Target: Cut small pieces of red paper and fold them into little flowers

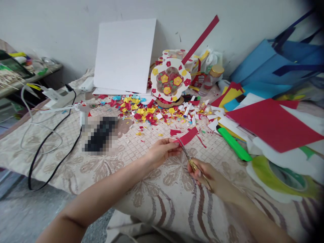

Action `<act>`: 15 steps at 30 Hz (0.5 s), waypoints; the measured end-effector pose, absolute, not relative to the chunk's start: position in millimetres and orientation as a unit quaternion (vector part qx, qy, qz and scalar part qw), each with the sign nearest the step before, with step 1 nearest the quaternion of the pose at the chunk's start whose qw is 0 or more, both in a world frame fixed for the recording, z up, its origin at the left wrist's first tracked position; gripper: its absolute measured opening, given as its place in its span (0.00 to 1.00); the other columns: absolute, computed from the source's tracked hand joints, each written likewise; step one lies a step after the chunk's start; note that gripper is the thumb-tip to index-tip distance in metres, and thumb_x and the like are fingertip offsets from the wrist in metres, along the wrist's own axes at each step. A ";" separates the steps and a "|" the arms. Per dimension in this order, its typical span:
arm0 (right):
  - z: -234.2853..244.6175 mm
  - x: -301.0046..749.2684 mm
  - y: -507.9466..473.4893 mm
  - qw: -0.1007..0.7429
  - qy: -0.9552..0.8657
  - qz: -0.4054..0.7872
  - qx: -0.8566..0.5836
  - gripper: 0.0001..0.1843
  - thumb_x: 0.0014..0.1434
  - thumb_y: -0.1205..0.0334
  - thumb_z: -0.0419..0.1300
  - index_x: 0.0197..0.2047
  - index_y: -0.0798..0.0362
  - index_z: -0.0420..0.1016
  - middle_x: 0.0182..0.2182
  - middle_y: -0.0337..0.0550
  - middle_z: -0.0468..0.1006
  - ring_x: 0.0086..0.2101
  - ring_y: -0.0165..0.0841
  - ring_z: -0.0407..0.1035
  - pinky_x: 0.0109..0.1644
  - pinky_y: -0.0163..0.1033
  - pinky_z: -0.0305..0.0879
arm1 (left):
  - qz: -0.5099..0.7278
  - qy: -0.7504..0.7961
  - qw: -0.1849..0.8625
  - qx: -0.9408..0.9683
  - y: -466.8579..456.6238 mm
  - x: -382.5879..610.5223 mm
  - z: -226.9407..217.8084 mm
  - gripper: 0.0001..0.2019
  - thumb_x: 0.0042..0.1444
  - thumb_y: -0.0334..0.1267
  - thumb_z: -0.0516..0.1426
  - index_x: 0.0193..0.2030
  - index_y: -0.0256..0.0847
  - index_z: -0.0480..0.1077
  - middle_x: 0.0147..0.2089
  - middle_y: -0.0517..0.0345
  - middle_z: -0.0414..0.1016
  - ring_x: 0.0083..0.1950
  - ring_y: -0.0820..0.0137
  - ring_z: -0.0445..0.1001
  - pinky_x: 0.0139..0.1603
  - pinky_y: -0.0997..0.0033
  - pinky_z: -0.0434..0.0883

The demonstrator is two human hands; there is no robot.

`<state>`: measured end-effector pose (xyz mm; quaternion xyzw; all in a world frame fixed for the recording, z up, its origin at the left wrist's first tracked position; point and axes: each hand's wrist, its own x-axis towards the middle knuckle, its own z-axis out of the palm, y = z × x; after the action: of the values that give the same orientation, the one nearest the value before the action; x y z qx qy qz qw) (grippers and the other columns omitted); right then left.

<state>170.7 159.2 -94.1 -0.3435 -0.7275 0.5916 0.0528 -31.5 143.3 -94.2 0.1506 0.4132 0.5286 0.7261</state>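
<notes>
My left hand [162,151] pinches one end of a small strip of red paper [188,136] just above the patterned cloth. My right hand [207,175] is closed around the gold handles of small scissors [188,158], whose blades point up and left and meet the red strip near my left fingertips. Both hands hover over the middle of the cloth-covered table [152,189].
Several paper scraps [141,109] litter the cloth beyond my hands, before a flower-decorated paper piece [170,80] and a white board [124,55]. Coloured paper sheets [273,123], a green marker [234,143] and a tape roll [283,177] lie at right. Cables and a glue gun [81,109] are left.
</notes>
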 end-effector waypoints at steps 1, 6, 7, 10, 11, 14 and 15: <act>-94.0 170.3 159.0 0.053 -0.726 0.594 -0.343 0.29 0.55 0.32 0.45 0.34 0.52 0.61 0.23 0.35 0.58 0.23 0.28 0.52 0.26 0.34 0.54 | 0.527 0.412 0.729 0.148 143.1 -31.3 -93.8 0.01 0.49 0.26 0.60 0.29 0.31 0.71 0.28 0.53 0.77 0.30 0.74 0.75 0.37 0.74 0.72; -88.9 168.3 158.0 0.059 -0.720 0.602 -0.341 0.29 0.55 0.31 0.45 0.34 0.52 0.61 0.23 0.35 0.58 0.24 0.28 0.53 0.27 0.34 0.55 | 0.521 0.409 0.736 0.140 142.1 -30.5 -93.6 0.02 0.49 0.26 0.60 0.29 0.31 0.70 0.28 0.52 0.77 0.30 0.74 0.76 0.37 0.74 0.72; -88.0 168.0 157.8 0.060 -0.719 0.603 -0.341 0.30 0.55 0.31 0.45 0.34 0.52 0.61 0.23 0.35 0.58 0.23 0.28 0.53 0.26 0.34 0.55 | 0.521 0.408 0.737 0.140 141.9 -30.3 -93.8 0.02 0.49 0.26 0.60 0.29 0.31 0.70 0.28 0.53 0.77 0.30 0.74 0.76 0.37 0.74 0.72; -86.7 167.3 157.7 0.058 -0.717 0.604 -0.342 0.30 0.54 0.30 0.44 0.34 0.52 0.61 0.23 0.35 0.58 0.24 0.28 0.53 0.26 0.34 0.55 | 0.521 0.406 0.738 0.142 141.5 -30.1 -94.5 0.02 0.49 0.25 0.60 0.29 0.32 0.70 0.28 0.53 0.77 0.30 0.74 0.76 0.37 0.74 0.73; -86.8 167.2 157.7 0.057 -0.717 0.604 -0.342 0.31 0.54 0.30 0.44 0.34 0.52 0.61 0.23 0.35 0.58 0.24 0.28 0.53 0.26 0.34 0.54 | 0.520 0.406 0.738 0.141 141.5 -30.0 -94.6 0.03 0.50 0.25 0.59 0.28 0.32 0.69 0.28 0.53 0.76 0.30 0.74 0.76 0.37 0.74 0.73; -87.5 166.9 157.8 0.053 -0.719 0.603 -0.343 0.31 0.53 0.29 0.44 0.33 0.52 0.60 0.23 0.35 0.58 0.23 0.28 0.53 0.26 0.34 0.53 | 0.518 0.409 0.739 0.138 141.5 -29.9 -94.2 0.04 0.50 0.24 0.59 0.27 0.32 0.69 0.28 0.53 0.76 0.30 0.74 0.76 0.37 0.74 0.73; -87.5 166.8 157.7 0.055 -0.720 0.601 -0.343 0.31 0.52 0.29 0.44 0.33 0.52 0.60 0.23 0.35 0.58 0.23 0.28 0.53 0.26 0.34 0.53 | 0.518 0.410 0.739 0.136 141.6 -29.8 -93.9 0.04 0.50 0.24 0.58 0.27 0.32 0.69 0.27 0.53 0.76 0.29 0.74 0.76 0.37 0.74 0.73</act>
<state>166.8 157.7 -87.5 -0.3427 -0.7197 0.6013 0.0548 -29.8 141.6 -93.9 0.1363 0.4098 0.5175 0.7387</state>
